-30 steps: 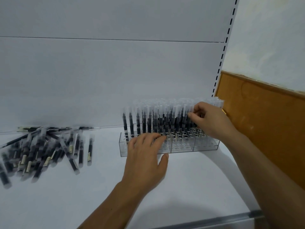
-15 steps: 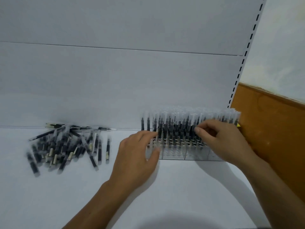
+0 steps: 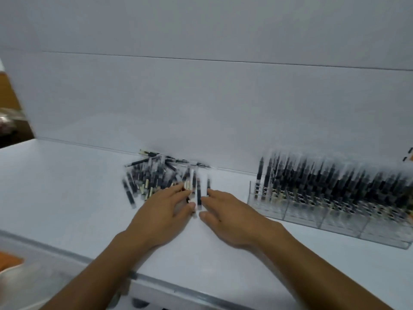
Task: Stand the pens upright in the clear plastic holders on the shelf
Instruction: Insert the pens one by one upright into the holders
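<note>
Loose heap of pens [image 3: 154, 180] lying flat on the white shelf [image 3: 67, 193], hard against the grey back panel [image 3: 201, 97], dark barrels crossing at all angles. Left hand [image 3: 163, 217] palm down at the heap's right edge, fingers [image 3: 178, 190] stretched nearly straight and slightly spread, tips over the outermost pens, thumb out to the side; nothing clasped or pinched. Right hand [image 3: 232, 217] palm down just beside it, fingers likewise straight and pointing toward the heap, tips low over the shelf near the last stray pens, nothing held either. Between the two hands, a single pen [image 3: 198, 199] flat on the shelf, pointing toward the back panel, just beside the left thumb and the right forefinger; too blurred to tell whether touched by either. To the right, apart from the heap, a row of clear plastic holders [image 3: 339, 222] on the same shelf, running off past the right edge of view, packed toward the back with upright pens [image 3: 324, 184], pale caps uppermost. Along the shelf's near side, a metal edge strip [image 3: 67, 253]. In the lower left corner, something orange [image 3: 10, 261], too blurred to identify. Whole view smeared by motion, fine detail lost
</note>
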Demonstrator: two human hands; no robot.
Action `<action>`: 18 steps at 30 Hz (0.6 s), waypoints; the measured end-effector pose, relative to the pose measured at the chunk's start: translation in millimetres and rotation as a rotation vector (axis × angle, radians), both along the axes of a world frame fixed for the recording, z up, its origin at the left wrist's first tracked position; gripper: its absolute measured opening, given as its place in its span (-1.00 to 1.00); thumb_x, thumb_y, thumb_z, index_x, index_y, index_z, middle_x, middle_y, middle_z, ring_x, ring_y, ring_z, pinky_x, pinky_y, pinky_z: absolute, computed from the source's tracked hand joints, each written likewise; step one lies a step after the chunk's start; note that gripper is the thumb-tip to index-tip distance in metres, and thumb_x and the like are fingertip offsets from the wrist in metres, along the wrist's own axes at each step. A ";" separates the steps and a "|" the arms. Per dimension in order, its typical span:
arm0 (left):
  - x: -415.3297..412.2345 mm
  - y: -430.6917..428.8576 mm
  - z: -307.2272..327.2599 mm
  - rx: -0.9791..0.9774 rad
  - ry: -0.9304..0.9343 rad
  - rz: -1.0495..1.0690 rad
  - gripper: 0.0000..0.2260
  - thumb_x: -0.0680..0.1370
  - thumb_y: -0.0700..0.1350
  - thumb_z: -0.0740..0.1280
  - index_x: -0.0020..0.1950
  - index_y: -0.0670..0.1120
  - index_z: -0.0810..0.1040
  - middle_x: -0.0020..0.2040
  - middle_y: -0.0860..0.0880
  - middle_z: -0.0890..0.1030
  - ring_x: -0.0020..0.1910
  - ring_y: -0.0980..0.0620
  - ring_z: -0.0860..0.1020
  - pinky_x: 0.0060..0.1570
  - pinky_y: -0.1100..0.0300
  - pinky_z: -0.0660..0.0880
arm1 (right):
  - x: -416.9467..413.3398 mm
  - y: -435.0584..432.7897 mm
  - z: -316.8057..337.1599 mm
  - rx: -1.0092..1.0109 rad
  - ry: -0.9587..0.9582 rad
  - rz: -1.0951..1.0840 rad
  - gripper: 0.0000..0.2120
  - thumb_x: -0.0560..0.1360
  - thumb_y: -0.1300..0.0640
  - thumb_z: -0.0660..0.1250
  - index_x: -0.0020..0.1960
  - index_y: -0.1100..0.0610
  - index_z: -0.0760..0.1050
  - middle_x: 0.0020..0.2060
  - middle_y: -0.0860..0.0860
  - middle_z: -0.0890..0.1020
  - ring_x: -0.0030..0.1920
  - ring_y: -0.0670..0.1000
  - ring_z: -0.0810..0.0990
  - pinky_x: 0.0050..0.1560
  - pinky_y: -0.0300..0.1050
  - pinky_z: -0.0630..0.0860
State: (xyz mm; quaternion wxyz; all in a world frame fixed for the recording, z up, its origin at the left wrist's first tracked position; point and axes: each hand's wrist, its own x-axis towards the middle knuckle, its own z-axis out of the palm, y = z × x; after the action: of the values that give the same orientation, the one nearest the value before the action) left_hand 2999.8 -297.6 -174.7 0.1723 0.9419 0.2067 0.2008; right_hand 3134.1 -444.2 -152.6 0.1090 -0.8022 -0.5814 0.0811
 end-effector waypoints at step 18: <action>26.9 14.5 26.9 -0.055 0.119 0.248 -0.72 0.57 -0.12 0.22 0.28 0.01 0.42 -0.06 0.07 0.54 -0.19 0.07 0.46 -0.27 0.20 0.33 | 1.3 -12.2 -6.3 0.244 -0.010 -0.087 -0.85 0.54 -0.20 0.23 -0.06 -0.14 0.45 -0.25 -0.18 0.47 -0.20 -0.09 0.48 -0.28 -0.22 0.30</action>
State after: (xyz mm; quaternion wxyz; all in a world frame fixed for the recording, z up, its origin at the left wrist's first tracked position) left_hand 3026.7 -283.0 -147.9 0.1592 0.9143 0.3369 0.1588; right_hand 3135.4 -456.4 -158.9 0.2063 -0.8078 -0.5522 0.0007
